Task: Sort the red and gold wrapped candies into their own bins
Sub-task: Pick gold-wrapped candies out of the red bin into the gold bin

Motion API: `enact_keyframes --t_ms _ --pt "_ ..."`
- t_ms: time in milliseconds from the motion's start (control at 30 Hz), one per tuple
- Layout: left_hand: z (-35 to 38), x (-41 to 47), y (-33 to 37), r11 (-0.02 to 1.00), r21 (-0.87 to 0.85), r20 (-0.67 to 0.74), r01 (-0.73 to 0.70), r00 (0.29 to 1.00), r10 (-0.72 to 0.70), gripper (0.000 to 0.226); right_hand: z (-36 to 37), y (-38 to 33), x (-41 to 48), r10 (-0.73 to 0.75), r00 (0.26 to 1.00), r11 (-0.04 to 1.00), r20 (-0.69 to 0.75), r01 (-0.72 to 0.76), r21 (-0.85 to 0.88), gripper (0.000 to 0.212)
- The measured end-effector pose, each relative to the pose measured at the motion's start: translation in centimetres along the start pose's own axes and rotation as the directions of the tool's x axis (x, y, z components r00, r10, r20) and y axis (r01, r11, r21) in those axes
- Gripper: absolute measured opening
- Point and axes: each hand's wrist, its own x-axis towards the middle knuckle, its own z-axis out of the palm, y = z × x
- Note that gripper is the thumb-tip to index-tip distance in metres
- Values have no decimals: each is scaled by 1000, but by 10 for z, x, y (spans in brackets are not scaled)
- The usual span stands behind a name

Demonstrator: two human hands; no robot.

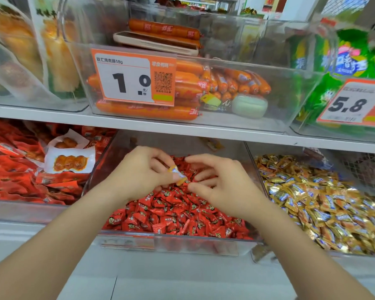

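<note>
Both forearms extended forward from the lower edge of the view and converged over the middle bin (171,242) of the lower shelf. The left hand (139,172) was held palm inward, its thumb and fingertips pinching one gold wrapped candy (178,175) just above the heap of red wrapped candies (171,213). The right hand (221,185) hovered beside it, palm down, fingers loosely bent and spread, their tips pointing towards the pinched candy; no item was seen in its grasp. Lower shelf: three clear bins side by side. The middle bin contained the red wrapped candies, too many to count. The right bin (252,161) contained the gold wrapped candies (323,202), likewise too many to count. The left bin (20,211) contained red snack packets (15,169), with two white-edged packets lying on top. The white shelf board (139,124) above carried a clear bin (290,94) of orange sausages (188,83). Two orange price tags were visible: one marked 1.0 (132,76) on the sausage bin, one marked 5.8 (353,102) further right
</note>
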Motion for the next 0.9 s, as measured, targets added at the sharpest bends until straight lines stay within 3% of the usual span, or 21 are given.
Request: enact_keyframes --t_ms 67,167,233,267,367,433,533,567,600,667,700,800,833,900 --pt "11 -9 13 987 -154 80 50 996 -38 29 2 -10 -6 -83 996 997 -35 83 -6 42" --pt "25 -19 25 982 -183 108 52 994 -32 21 -7 -14 -19 -126 983 987 -130 111 -117 23" --pt "31 -25 25 997 -54 41 -48 998 50 14 -22 -10 -35 -105 966 987 -236 73 -142 17" --pt "32 -28 22 988 89 0 -127 992 127 12 -32 -7 -45 -83 948 990 -306 43 -136 15" --pt "36 -38 8 806 525 27 -273 952 305 14 -64 14 -74 11 875 961 -485 -143 -237 14" --pt "37 -44 3 730 601 120 -324 940 318 15 -82 41 -85 89 840 875 -535 -323 -362 18" --pt "29 -55 6 731 606 210 -314 949 233 18 -92 66 -100 225 848 646 -481 -499 -578 39" --pt "23 -59 8 737 612 233 -288 956 179 19 -91 65 -102 212 856 641 -472 -486 -594 39" --pt "15 -64 9 748 612 259 -257 959 117 18 -89 58 -104 160 874 702 -459 -428 -570 36" --pt "-2 -73 4 723 651 326 -231 945 8 20 -75 33 -107 -37 939 850 -341 -150 -505 26" --pt "-10 -75 0 688 686 354 -235 935 -34 28 -66 19 -108 -133 966 872 -222 8 -489 22" --pt "-25 -79 -13 612 766 323 -196 941 -103 44 -34 -3 -104 -285 952 710 108 285 -644 23" --pt "-28 -79 -16 598 776 318 -201 943 -96 45 -24 -8 -101 -267 949 651 168 306 -695 22" --pt "-33 -79 -20 594 767 349 -243 935 -69 39 -11 -12 -94 -206 951 659 229 308 -686 16"
